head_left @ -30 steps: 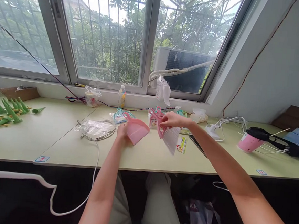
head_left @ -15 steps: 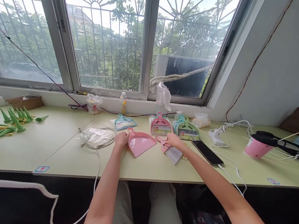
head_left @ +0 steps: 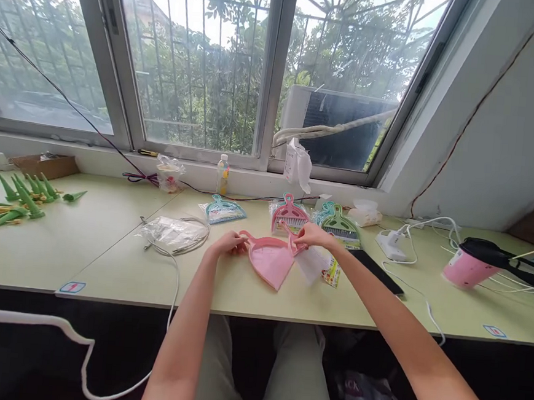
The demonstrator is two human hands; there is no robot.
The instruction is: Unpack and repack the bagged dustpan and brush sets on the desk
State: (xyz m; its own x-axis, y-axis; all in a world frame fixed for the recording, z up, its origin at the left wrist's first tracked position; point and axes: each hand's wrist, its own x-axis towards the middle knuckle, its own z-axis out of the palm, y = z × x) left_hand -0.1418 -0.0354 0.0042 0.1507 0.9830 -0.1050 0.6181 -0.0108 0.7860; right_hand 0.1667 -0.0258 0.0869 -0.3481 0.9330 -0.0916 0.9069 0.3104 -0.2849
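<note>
A pink dustpan (head_left: 271, 263) lies on the table in front of me, its pan tipped toward the right. My left hand (head_left: 230, 244) is closed on its handle. In my right hand (head_left: 313, 235) is a small pink hand brush (head_left: 310, 265) with pale bristles, smeared by motion. The brush's head is right beside the dustpan's right side; I cannot tell whether they touch. A colourful printed card (head_left: 332, 273) lies to the right of the bristles. Behind stand packaged sets of dustpan and brush: a pink one (head_left: 288, 214), a green one (head_left: 344, 227) and a blue one (head_left: 224, 210).
Left of the dustpan lie a coiled cable (head_left: 194, 237) and a clear plastic bag (head_left: 167, 230). A black phone (head_left: 379, 273), a white charger (head_left: 392, 244) and a pink cup (head_left: 472, 265) are on the right. Green cone-shaped pieces (head_left: 26, 199) sit far left; a bottle (head_left: 223, 175) stands near the window.
My right hand has lifted and shifted the brush, its handle now by the dustpan's right side. The dustpan has moved right and turned a little in my left hand. The view has shifted slightly.
</note>
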